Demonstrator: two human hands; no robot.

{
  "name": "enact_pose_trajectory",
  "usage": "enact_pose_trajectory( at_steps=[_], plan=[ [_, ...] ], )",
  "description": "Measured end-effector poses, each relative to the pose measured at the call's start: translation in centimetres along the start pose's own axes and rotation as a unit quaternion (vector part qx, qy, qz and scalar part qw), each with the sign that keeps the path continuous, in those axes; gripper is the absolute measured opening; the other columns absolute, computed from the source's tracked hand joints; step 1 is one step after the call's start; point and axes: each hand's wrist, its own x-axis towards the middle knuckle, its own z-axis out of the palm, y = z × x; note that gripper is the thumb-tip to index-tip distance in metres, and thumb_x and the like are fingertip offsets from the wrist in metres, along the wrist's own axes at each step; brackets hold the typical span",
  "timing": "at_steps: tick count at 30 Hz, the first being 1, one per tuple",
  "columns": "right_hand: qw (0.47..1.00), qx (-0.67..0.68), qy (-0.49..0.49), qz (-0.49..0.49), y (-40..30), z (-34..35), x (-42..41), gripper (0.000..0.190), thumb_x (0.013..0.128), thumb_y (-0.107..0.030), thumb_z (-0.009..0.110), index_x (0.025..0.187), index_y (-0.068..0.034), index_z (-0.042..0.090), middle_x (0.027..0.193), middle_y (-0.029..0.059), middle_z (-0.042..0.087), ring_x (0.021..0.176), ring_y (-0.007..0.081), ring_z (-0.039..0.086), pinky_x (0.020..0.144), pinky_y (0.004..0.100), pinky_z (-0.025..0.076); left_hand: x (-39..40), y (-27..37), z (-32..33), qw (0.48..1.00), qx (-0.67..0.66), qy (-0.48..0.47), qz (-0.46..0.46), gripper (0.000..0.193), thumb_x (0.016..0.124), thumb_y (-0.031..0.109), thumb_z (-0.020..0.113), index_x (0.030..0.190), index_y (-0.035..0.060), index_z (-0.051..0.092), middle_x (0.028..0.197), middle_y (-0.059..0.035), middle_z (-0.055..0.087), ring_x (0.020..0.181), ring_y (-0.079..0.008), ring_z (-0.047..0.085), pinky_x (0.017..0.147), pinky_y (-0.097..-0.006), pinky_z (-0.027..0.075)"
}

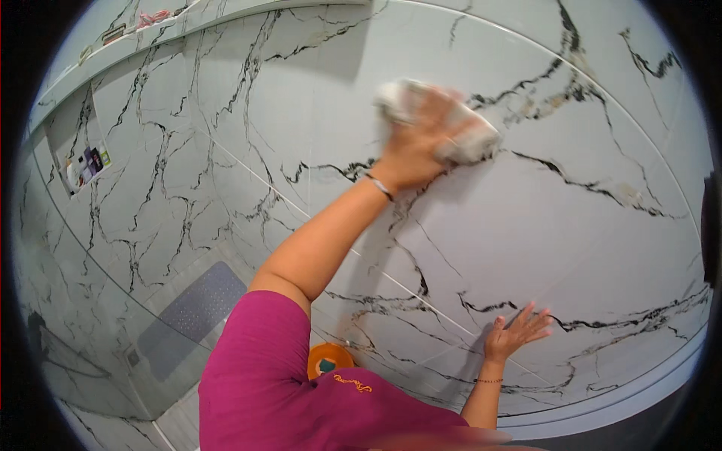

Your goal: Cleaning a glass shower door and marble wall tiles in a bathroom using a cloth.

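My left hand (417,141) presses a pale cloth (471,138) flat against the marble-patterned wall tiles (564,242); hand and cloth are blurred. A thin bracelet circles that wrist. Lower on the right, my right hand (518,334) has its fingers spread at the same wall and holds nothing. Whether its palm touches the tiles I cannot tell.
An orange basin (313,361) with a teal item inside stands on the floor below. Left of it lie a grey bath mat (194,315) and a glass panel's edge (107,276). A wall niche (67,127) holds bottles; a ledge (225,25) bears small items.
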Motion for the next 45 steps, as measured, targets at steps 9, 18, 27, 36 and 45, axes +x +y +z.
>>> enact_pose_trajectory(
  at_steps=[9,18,27,36,45],
  plan=[
    [0.987,-0.136,0.066,-0.05,-0.3,1.8,0.3,0.063,0.092,-0.055,0.031,0.143,-0.019,0.024,0.15,0.0113,0.012,0.139,0.0294,0.008,0.107,0.0564,0.003,-10.3,-15.1,-0.7,0.882,-0.019,0.216,-0.418,0.063,0.085,0.013,0.046,0.141,0.0001,0.019,0.146,-0.0191,0.021,0.137,-0.0315,0.014,0.109,-0.0478,0.002],
    [0.986,-0.14,0.08,-0.053,0.3,1.6,0.1,0.066,0.09,-0.057,0.032,0.141,-0.015,0.029,0.15,0.0098,0.015,0.139,0.027,0.01,0.109,0.0533,0.003,-3.1,-20.2,-5.5,0.996,-0.034,-0.086,0.003,0.058,0.072,0.01,0.057,0.127,0.0239,0.051,0.135,-0.0102,0.042,0.125,-0.0278,0.038,0.107,-0.0466,0.018],
    [0.984,-0.158,0.066,-0.048,0.3,1.8,-0.4,0.065,0.091,-0.057,0.029,0.142,-0.018,0.025,0.15,0.0101,0.015,0.138,0.0302,0.013,0.108,0.0555,0.007,-19.6,-41.5,-6.2,0.86,-0.054,0.239,-0.448,0.052,0.088,0.025,0.047,0.13,-0.0023,0.038,0.128,-0.0222,0.045,0.118,-0.0354,0.043,0.099,-0.0367,0.032],
    [0.983,-0.15,0.092,-0.053,0.1,1.9,0.2,0.063,0.091,-0.055,0.034,0.141,-0.016,0.029,0.148,0.0118,0.019,0.138,0.0293,0.014,0.108,0.0552,0.008,-20.2,-39.3,-4.1,0.743,-0.052,0.303,-0.595,0.058,0.087,0.039,0.045,0.132,0.0036,0.038,0.131,-0.0217,0.042,0.12,-0.0378,0.041,0.099,-0.0414,0.031],
    [0.984,-0.143,0.093,-0.052,0.1,1.6,0.0,0.061,0.091,-0.055,0.033,0.139,-0.017,0.033,0.148,0.0114,0.021,0.138,0.0279,0.016,0.108,0.0548,0.01,-19.7,-35.7,-5.1,0.723,-0.07,0.255,-0.638,0.061,0.087,0.043,0.042,0.137,0.0094,0.031,0.138,-0.0205,0.036,0.128,-0.0363,0.032,0.103,-0.0461,0.025]
  ],
)
